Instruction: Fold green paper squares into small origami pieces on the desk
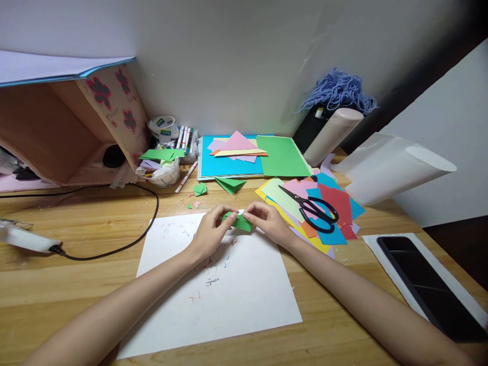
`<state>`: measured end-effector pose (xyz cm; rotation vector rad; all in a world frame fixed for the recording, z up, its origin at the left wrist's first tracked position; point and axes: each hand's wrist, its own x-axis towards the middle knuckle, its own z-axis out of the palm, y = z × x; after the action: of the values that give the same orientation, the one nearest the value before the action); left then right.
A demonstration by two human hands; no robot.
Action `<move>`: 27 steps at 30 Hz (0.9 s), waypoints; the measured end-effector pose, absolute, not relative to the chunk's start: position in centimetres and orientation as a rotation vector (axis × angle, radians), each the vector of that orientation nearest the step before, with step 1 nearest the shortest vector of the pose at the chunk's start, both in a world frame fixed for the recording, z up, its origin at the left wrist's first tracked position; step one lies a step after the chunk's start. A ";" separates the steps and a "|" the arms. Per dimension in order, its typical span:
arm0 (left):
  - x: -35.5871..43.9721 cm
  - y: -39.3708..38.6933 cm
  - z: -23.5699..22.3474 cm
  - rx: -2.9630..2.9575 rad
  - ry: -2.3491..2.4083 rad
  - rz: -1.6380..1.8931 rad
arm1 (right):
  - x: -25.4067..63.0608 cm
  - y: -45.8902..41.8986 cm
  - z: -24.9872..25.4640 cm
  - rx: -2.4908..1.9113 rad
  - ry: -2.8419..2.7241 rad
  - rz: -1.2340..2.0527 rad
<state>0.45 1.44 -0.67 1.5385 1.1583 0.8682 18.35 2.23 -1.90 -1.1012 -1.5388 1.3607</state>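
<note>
Between both hands is a small folded piece of green paper (241,223), held over the top part of a marked white sheet (229,310). My left hand (212,229) pinches its left end between thumb and fingers. At the right end, my right hand (269,219) grips it the same way. The fingers hide parts of its edges. Just beyond the hands lie a folded green paper triangle (231,185) and a small green paper shape (200,189). Tiny green and pink scraps rest close to the left hand.
Black-handled scissors (314,209) lie on coloured paper pieces to the right. Beyond them stand a white paper roll (392,168) and a pale cylinder (333,134). A phone (430,284) is at far right. On the left are a paper-filled tub (168,175), a cardboard box (114,112) and a cable (152,221).
</note>
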 end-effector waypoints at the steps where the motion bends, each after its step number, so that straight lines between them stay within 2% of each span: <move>1: 0.4 1.5 -0.6 1.502 1.138 0.892 | 18.4 2.2 -1.9 -1.101 -1.547 1.358; 27: 0.4 1.6 -2.2 1.466 1.181 0.942 | 18.5 2.2 -2.5 -1.202 -1.661 1.203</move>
<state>0.41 1.62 -2.16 1.4657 1.1805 0.9421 18.46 2.23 -2.48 -1.2017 -1.6607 1.2026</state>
